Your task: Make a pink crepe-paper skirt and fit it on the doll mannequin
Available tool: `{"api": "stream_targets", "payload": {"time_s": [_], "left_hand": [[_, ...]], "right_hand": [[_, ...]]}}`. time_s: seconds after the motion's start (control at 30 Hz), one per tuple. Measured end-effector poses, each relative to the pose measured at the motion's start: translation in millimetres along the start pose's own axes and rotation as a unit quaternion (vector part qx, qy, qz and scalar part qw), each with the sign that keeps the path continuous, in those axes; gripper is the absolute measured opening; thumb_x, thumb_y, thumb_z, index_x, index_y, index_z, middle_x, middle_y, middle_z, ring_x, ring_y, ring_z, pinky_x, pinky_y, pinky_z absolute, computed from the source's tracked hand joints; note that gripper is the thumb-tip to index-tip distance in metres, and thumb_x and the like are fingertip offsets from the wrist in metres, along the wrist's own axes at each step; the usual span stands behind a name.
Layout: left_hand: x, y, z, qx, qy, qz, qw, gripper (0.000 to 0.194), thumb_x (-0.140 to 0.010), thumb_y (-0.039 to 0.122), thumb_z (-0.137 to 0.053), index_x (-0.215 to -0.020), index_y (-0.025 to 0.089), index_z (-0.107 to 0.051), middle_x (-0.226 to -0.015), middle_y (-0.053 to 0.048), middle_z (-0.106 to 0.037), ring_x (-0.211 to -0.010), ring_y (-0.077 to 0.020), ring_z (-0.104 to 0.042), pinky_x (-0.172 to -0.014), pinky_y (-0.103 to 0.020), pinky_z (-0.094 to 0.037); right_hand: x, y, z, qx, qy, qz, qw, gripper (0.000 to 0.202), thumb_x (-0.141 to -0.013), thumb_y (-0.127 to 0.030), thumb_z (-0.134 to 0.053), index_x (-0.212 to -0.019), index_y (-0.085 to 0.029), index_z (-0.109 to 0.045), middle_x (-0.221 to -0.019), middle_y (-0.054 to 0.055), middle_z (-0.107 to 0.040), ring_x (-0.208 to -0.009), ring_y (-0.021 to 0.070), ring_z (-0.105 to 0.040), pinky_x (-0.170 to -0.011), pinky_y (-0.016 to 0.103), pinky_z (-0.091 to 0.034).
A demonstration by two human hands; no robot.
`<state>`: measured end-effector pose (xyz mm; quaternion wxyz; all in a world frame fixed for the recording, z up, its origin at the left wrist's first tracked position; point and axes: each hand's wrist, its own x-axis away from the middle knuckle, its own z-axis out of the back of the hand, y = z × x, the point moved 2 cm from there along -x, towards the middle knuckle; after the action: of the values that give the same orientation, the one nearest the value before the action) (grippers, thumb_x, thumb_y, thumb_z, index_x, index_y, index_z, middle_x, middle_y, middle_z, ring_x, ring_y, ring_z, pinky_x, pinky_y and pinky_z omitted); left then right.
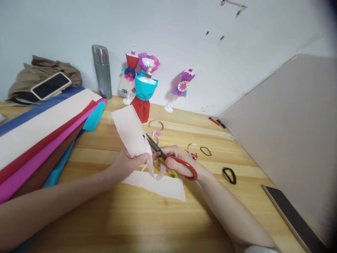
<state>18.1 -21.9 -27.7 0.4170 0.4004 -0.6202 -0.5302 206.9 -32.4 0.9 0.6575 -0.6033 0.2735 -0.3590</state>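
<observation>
My left hand (131,162) pinches the lower end of a pale paper strip (130,130) that stands up above the table. In my right hand (176,158) are scissors (185,168) with one red and one yellow handle. Their dark blades lie at the right edge of the pale strip, a little above my left thumb. A thin, partly cut sliver (151,167) curls down from that edge. Below my hands, another pale paper piece (160,186) rests on the wooden table (147,221).
Coloured paper sheets (50,140) fan out on the left. Behind them are a phone (51,86) on brown cloth and a bottle (102,72). Small dressed mannequins (146,89) stand by the wall. Black bands (229,175) and a dark tablet (292,218) lie right.
</observation>
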Motion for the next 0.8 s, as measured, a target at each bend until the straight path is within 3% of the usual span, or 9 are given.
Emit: {"api": "stream_targets", "payload": {"time_s": [0.5, 0.8], "left_hand": [[3.2, 5.5, -2.0, -0.005, -0.008, 0.018, 1.000, 0.026, -0.068, 0.036, -0.074, -0.083, 0.015, -0.067, -0.080, -0.006, -0.071, -0.078, -0.0228, -0.066, -0.074, -0.035, -0.054], [3.0, 1.6, -4.0, 0.015, -0.014, 0.016, 1.000, 0.029, -0.068, 0.034, -0.076, -0.088, 0.016, -0.067, -0.086, -0.007, -0.071, -0.085, -0.0231, -0.064, -0.077, -0.035, -0.053]], "right_hand": [[-2.2, -1.2, 2.1, -0.007, 0.005, 0.025, 1.000, 0.058, -0.079, -0.068, -0.063, -0.085, -0.010, -0.066, -0.052, -0.005, -0.050, -0.039, 0.0044, -0.039, -0.037, 0.018, -0.030], [-0.1, -2.5, 0.7, -0.016, -0.009, 0.034, 0.999, 0.065, -0.080, -0.071, -0.059, -0.097, -0.009, -0.067, -0.060, -0.002, -0.052, -0.047, 0.0056, -0.043, -0.044, 0.019, -0.034]]}}
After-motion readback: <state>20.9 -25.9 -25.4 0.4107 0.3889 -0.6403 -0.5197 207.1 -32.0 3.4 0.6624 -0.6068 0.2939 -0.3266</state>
